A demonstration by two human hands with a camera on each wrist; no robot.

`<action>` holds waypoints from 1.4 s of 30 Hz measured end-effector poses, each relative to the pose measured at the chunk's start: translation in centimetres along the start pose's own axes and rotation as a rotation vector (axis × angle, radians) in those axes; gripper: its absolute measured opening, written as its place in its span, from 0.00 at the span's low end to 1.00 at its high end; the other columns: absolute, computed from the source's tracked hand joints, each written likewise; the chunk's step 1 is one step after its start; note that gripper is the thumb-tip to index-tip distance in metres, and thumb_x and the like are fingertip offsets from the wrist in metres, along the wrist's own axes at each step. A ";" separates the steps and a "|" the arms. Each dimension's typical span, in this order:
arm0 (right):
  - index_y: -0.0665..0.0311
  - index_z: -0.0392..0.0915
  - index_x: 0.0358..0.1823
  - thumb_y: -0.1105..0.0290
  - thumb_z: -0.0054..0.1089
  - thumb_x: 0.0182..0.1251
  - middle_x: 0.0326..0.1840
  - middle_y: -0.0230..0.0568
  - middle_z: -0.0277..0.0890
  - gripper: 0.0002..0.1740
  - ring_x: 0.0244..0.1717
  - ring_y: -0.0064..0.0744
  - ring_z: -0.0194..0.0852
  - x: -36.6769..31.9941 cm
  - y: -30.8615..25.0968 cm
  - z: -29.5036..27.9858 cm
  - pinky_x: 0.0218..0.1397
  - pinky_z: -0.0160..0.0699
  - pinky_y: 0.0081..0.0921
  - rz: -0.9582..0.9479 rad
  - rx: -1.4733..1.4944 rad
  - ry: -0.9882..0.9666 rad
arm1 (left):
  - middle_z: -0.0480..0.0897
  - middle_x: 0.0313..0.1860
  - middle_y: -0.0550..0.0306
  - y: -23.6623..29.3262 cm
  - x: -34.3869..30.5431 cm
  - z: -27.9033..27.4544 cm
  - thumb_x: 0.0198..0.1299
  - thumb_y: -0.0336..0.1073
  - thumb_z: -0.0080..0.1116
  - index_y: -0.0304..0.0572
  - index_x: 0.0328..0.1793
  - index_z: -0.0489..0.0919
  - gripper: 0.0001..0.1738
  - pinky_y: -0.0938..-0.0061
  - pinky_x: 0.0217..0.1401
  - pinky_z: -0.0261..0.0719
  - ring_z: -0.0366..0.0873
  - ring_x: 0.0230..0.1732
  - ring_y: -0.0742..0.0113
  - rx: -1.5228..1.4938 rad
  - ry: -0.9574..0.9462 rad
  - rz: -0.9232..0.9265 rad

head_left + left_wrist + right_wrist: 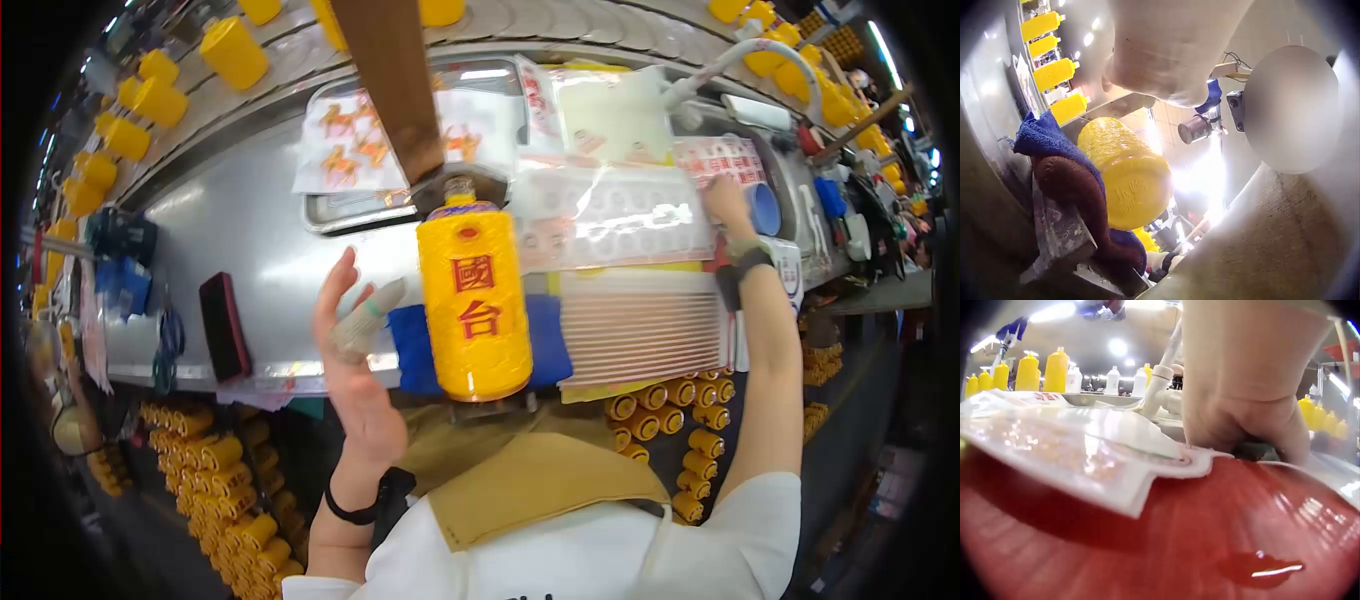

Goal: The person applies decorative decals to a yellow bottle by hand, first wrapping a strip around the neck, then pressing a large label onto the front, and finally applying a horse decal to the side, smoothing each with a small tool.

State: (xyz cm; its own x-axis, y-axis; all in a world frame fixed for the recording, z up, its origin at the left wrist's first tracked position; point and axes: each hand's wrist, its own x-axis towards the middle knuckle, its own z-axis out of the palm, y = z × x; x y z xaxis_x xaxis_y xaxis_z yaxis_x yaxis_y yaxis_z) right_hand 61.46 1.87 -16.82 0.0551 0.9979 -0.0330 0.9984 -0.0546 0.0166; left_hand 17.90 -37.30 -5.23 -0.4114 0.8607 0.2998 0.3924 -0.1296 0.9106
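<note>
A yellow bottle (474, 300) with two large red characters lies on a blue cloth (548, 345) before the person, its neck pointing away. The left wrist view shows the embossed base of the bottle (1138, 194). Beside the bottle, the left hand (362, 365) is raised with fingers extended and nothing held, a pale cover over one finger or the thumb. The right hand (728, 205) reaches far right, its fingers down at a sheet of red characters (735, 158). In the right wrist view its fingertips are hidden, so I cannot tell whether they pinch anything.
A wooden post (390, 80) rises behind the bottle's neck. Clear plastic sheets (620, 215) and a striped sheet (645, 325) lie right of it; a tray (320, 212) with orange horse decals (345, 140) stands behind. A phone (225, 325) lies left. A blue bowl (763, 208) sits by the right hand.
</note>
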 end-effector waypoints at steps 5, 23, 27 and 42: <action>0.66 0.82 0.43 0.61 0.65 0.72 0.43 0.50 0.85 0.13 0.47 0.53 0.85 -8.1 -6.7 -8.2 0.47 0.80 0.47 -0.280 0.185 0.391 | 0.58 0.85 0.45 -1.0 -1.4 0.5 0.80 0.66 0.34 0.35 0.82 0.64 0.43 0.52 0.84 0.60 0.59 0.83 0.50 -0.145 -0.083 -0.065; 0.67 0.75 0.37 0.74 0.66 0.71 0.34 0.33 0.68 0.08 0.35 0.22 0.64 -35.7 -22.0 -10.4 0.38 0.64 0.24 -0.388 1.414 -0.164 | 0.69 0.72 0.47 0.7 -2.8 3.6 0.61 0.29 0.74 0.33 0.83 0.53 0.50 0.66 0.75 0.71 0.71 0.72 0.61 -0.478 -0.201 -0.294; 0.66 0.74 0.41 0.74 0.65 0.71 0.34 0.30 0.67 0.07 0.35 0.20 0.64 -36.2 -21.3 -9.8 0.39 0.64 0.22 -0.376 1.421 -0.255 | 0.67 0.75 0.46 1.1 -1.4 1.9 0.61 0.30 0.74 0.33 0.85 0.50 0.53 0.64 0.77 0.68 0.69 0.75 0.59 -0.422 -0.315 -0.381; 0.63 0.71 0.47 0.68 0.74 0.68 0.36 0.26 0.68 0.18 0.36 0.16 0.63 -32.6 -21.6 -10.5 0.40 0.66 0.18 -0.376 1.464 -0.506 | 0.48 0.89 0.44 0.4 -1.4 1.2 0.60 0.26 0.70 0.38 0.90 0.38 0.62 0.58 0.88 0.47 0.45 0.89 0.53 -0.619 -0.373 -0.383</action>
State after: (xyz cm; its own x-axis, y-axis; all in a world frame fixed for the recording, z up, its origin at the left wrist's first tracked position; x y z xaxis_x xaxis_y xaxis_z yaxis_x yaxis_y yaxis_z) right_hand 37.98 -29.11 -5.63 -0.4857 0.8641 -0.1322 0.0911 -0.1004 -0.9908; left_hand 19.66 -37.95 -5.68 -0.0812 0.9935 -0.0794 -0.2899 0.0527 0.9556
